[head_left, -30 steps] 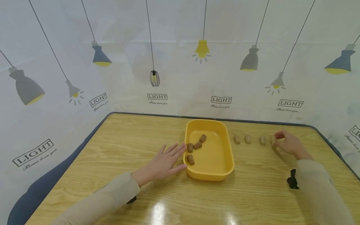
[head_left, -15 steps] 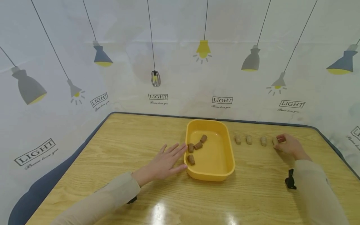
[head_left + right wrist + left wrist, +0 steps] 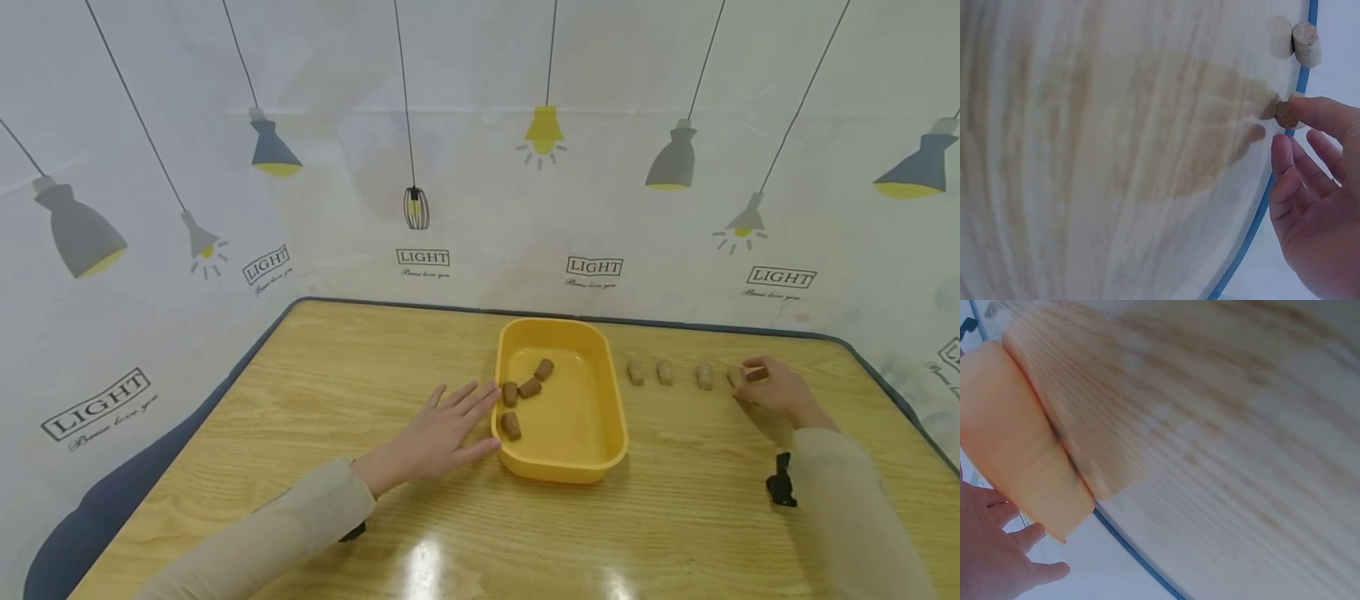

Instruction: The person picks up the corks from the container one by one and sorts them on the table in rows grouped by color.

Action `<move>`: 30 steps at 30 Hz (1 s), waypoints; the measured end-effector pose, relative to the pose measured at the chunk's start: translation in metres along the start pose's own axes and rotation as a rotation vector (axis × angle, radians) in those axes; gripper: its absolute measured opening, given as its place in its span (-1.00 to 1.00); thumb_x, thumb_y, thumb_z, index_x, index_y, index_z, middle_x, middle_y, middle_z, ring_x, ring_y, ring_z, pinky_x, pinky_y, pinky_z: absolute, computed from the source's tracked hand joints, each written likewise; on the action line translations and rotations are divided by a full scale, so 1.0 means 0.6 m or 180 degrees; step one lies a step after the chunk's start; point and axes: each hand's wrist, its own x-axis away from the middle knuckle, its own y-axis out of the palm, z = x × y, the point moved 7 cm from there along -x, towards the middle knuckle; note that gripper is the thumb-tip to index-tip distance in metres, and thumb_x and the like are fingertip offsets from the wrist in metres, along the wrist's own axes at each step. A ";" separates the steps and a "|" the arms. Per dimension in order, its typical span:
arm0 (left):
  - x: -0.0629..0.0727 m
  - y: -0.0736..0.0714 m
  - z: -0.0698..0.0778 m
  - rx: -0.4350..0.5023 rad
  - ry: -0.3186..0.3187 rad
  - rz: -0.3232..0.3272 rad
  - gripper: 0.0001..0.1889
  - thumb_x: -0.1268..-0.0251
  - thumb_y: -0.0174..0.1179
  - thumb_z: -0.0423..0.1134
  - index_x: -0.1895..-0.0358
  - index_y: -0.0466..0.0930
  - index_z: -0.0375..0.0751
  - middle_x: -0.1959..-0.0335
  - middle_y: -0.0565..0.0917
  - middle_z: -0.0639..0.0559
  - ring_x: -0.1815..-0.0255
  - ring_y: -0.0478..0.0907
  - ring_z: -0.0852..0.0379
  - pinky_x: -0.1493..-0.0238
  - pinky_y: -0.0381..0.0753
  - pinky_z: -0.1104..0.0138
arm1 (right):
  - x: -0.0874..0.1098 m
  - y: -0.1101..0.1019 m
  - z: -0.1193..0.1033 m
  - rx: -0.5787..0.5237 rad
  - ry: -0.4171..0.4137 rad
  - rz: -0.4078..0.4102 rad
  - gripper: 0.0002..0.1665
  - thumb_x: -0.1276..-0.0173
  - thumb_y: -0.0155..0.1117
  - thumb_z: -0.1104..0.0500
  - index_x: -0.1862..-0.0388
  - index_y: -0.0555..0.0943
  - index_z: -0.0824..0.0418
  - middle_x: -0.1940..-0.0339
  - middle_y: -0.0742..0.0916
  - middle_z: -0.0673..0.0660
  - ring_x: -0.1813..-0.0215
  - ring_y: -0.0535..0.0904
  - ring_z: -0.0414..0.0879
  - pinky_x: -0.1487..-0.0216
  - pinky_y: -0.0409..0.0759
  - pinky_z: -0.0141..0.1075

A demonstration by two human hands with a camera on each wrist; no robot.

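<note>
My left hand (image 3: pixel 431 433) lies with spread, straight fingers, its fingertips at the left rim of a yellow plastic tub (image 3: pixel 566 468). The left wrist view shows the same hand (image 3: pixel 994 544) beside the tub's wall (image 3: pixel 1025 444). At the far right of the table, my right hand (image 3: pixel 780 392) is around a cork stopper (image 3: pixel 736 377) standing on end. In the right wrist view the thumb overlaps this cork's side, while the nearest fingertip (image 3: pixel 1281 144) sits just below it with a small gap between. A second cork (image 3: pixel 1307 45) stands beyond the thumb.
Three more corks, among them one (image 3: pixel 704 377) near my right hand, stand in a row right of the tub. Several darker corks, one being a cork (image 3: pixel 510 426) by the left wall, lie inside the tub. A printed sheet (image 3: pixel 480 208) backs the wooden table (image 3: pixel 300 375).
The right hand has drawn its fingers slightly away to the right from the end cork, which stays in the row. My left hand and the tub have not moved.
</note>
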 end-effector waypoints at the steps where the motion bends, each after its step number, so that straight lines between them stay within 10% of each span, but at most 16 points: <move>1: 0.000 0.000 0.000 0.0001 -0.0002 -0.0004 -0.26 -0.29 -0.42 0.27 -0.37 -0.04 -0.17 -0.37 0.01 0.00 -0.33 -0.05 -0.04 -0.16 -0.09 -0.11 | 0.001 -0.002 0.002 -0.0008 0.0011 -0.0005 -0.24 -0.21 0.15 0.08 -0.16 0.13 0.58 -0.01 0.37 0.55 0.03 0.29 0.41 0.11 0.30 0.13; 9: 0.000 -0.001 0.000 -0.0001 -0.0013 0.0005 -0.27 -0.29 -0.38 0.25 -0.37 -0.03 -0.17 -0.36 0.04 -0.02 -0.33 -0.04 -0.04 -0.16 -0.09 -0.11 | -0.007 -0.024 -0.029 0.0156 -0.0177 0.0106 -0.28 -0.28 0.06 -0.03 -0.19 0.18 0.49 -0.06 0.36 0.52 0.01 0.28 0.41 0.14 0.26 0.17; 30: 0.000 -0.001 0.000 0.0006 -0.0029 -0.0022 -0.28 -0.29 -0.42 0.27 -0.38 -0.07 -0.14 -0.37 0.01 0.00 -0.33 -0.05 -0.03 -0.18 -0.12 -0.10 | -0.058 0.002 -0.347 -0.0312 -0.1027 0.0290 -0.57 -0.29 0.09 0.10 -0.06 0.42 0.33 0.01 0.51 0.32 0.22 0.45 0.08 0.23 0.45 -0.11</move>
